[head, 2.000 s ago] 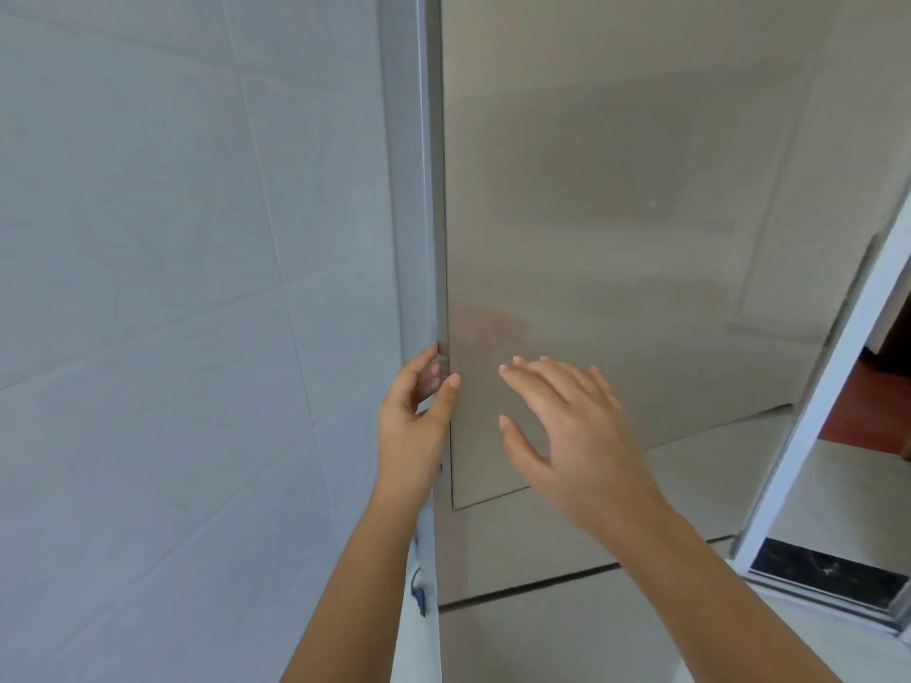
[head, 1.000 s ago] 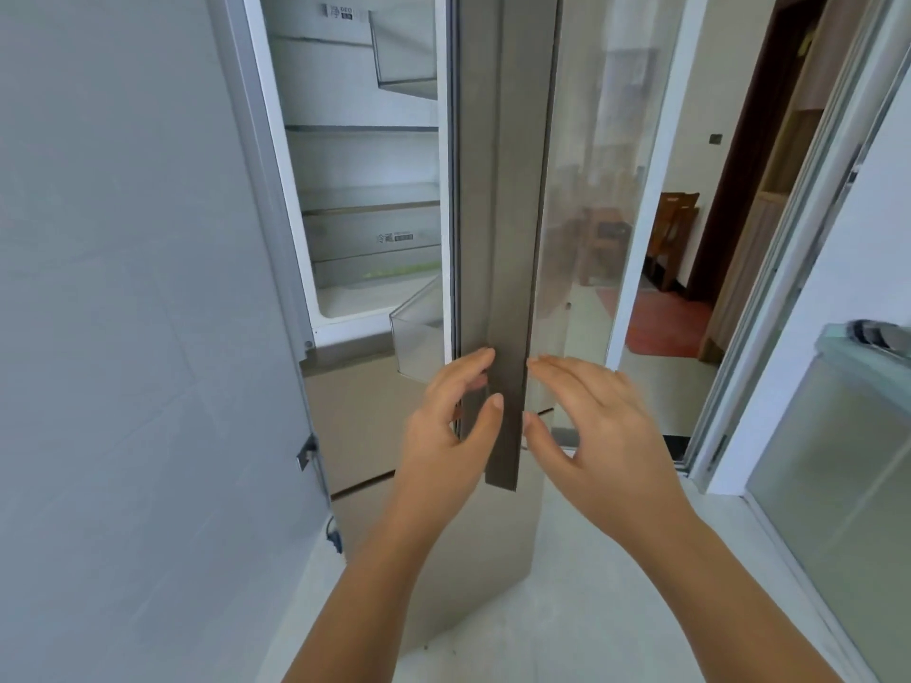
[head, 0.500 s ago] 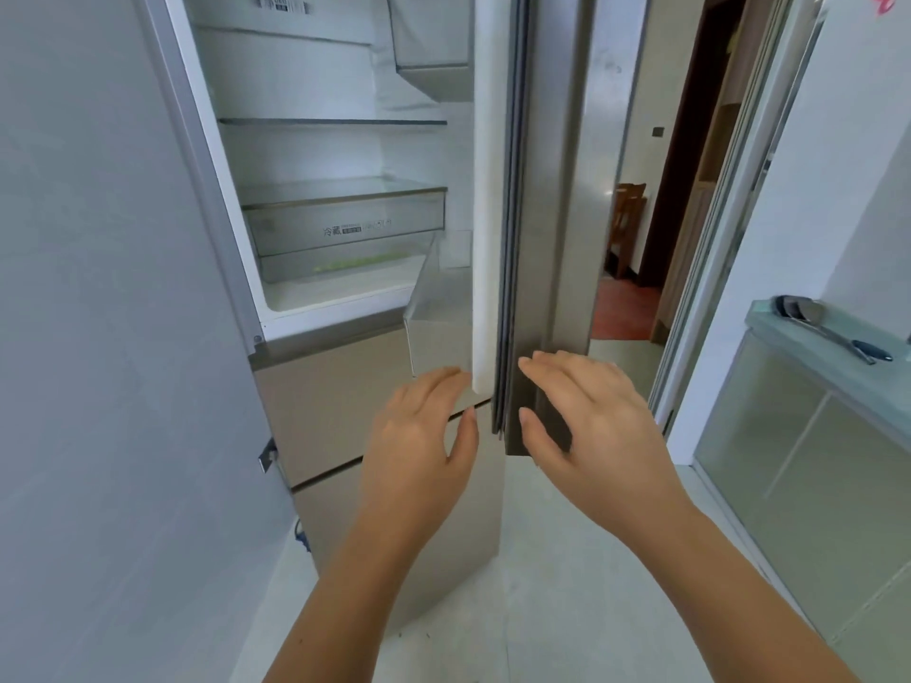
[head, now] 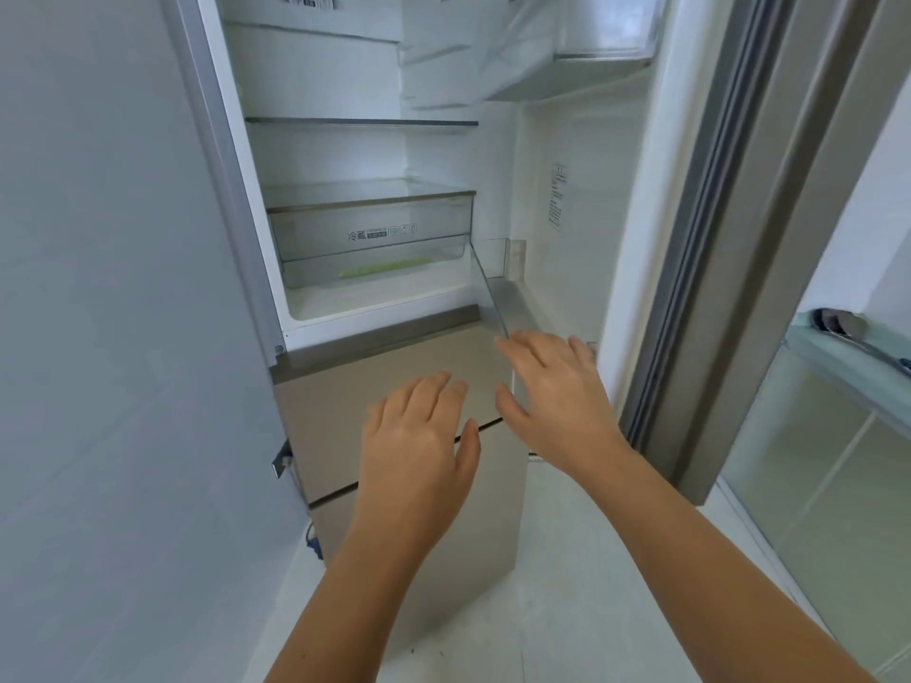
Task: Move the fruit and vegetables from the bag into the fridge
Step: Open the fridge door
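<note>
Fridge [head: 374,229] open ahead; L hand [head: 419,436] & R hand [head: 557,386] below shelves, fingers spread, holding nothing.

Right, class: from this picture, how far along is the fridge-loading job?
Done: the door of the fridge stands open. In hand: nothing; the left hand and right hand are empty, fingers relaxed. Left: all the moving; no bag shows here.

Bare forearms [head: 655,549], bare left hand [head: 419,438] and right hand [head: 557,391].
</note>
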Demonstrator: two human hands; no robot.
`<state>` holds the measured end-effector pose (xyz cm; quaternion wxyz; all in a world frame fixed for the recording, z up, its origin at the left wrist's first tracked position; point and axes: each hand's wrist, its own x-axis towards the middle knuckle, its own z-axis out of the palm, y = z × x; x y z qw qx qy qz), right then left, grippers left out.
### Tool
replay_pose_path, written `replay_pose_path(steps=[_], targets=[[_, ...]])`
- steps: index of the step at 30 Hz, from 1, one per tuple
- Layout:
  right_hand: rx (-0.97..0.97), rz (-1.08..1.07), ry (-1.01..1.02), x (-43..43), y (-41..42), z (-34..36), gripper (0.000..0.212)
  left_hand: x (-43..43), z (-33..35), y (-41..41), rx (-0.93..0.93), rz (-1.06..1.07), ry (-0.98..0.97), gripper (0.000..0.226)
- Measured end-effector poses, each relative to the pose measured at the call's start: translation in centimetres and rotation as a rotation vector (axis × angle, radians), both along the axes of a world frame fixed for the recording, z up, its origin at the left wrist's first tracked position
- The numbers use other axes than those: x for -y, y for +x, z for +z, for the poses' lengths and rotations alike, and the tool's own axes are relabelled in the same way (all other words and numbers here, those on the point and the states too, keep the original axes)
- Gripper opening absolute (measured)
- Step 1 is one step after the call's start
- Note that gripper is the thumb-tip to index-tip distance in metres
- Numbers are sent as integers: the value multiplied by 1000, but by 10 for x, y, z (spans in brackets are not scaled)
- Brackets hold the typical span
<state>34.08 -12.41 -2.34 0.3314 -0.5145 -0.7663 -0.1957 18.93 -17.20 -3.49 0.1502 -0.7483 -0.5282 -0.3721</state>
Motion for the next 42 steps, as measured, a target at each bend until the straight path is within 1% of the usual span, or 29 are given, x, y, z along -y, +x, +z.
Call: replay_pose_path(steps=[3, 7, 13, 21, 27, 31, 42], targets=[[29, -33, 27, -12, 11, -4, 42, -18, -3, 6, -6, -28, 17, 39], [54, 5, 118, -17, 33, -8, 35, -40, -6, 23, -8, -91, 19, 38], [34, -10, 207, -15, 71, -12, 27, -67, -9, 55, 13, -240, 37, 35], [1, -187, 136, -1, 133, -14, 35, -87, -19, 102, 4, -440, -45, 36], [-140, -399, 54, -3, 172, -16, 44, -99, -20, 151, 21, -546, -48, 36], [-146, -456, 65, -17, 209, -17, 44, -112, -17, 188, 6, -577, -45, 36], [-196, -385, 42, -64, 323, -14, 45, -153, -14, 290, -41, -514, -67, 37]])
